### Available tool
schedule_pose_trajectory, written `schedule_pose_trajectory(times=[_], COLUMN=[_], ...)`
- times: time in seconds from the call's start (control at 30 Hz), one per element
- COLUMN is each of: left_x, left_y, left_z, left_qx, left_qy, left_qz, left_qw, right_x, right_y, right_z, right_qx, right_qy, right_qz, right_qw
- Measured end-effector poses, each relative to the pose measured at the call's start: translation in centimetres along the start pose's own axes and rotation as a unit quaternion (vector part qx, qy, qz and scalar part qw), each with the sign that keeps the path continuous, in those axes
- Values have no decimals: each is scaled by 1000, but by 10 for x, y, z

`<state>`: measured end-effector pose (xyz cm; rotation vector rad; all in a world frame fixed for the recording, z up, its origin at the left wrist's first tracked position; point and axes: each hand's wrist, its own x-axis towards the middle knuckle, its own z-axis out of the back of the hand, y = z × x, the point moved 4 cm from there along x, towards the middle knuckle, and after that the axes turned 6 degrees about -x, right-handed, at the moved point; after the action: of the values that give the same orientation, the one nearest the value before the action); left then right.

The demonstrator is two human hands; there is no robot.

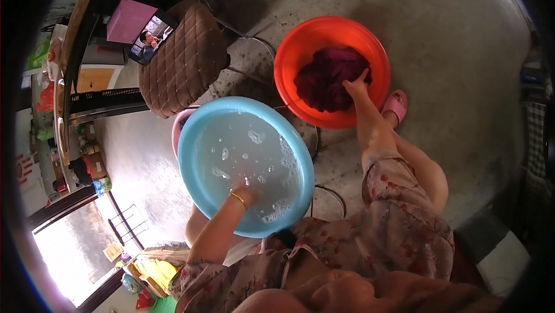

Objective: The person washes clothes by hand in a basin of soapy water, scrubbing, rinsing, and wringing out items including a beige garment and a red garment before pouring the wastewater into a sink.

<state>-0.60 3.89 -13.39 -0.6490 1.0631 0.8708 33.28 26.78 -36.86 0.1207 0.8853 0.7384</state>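
My left hand (249, 195) reaches into the cloudy, soapy water (236, 150) of a light blue plastic basin (306, 170). Its fingers are lost under the surface, and a gold-coloured bangle (238, 200) circles the wrist. Over to the right, my right hand (358, 85) lies on a bunched dark purple cloth (331, 76) inside a red-orange plastic basin (286, 59). The thumb and one finger are spread on the fabric; the other fingers are hidden, so I cannot tell how firm the contact is. Patches of foam (256, 137) float on the water.
A stool with a quilted brown cover (186, 59) stands beyond the blue basin. On it a phone (152, 37) showing a video leans against a pink box (130, 20). A pink container (176, 133) is partly hidden behind the blue basin. My pink slipper (396, 107) is beside the red-orange basin.
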Motion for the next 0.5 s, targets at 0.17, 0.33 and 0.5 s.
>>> schedule_pose_trajectory(times=[0.17,0.33,0.5], left_x=[30,-3,32], left_y=[7,2,16], left_z=[24,3,-19], left_qx=[-48,-142,-278], left_qy=[-58,-29,-87], left_qz=[40,41,96], left_qw=[996,988,952], right_x=[111,56,41], right_y=[-109,-27,-27], right_z=[-59,-58,-43], right_qx=[-128,-173,-9], right_qy=[-57,-93,-149], right_qz=[47,82,103], right_qw=[989,977,983])
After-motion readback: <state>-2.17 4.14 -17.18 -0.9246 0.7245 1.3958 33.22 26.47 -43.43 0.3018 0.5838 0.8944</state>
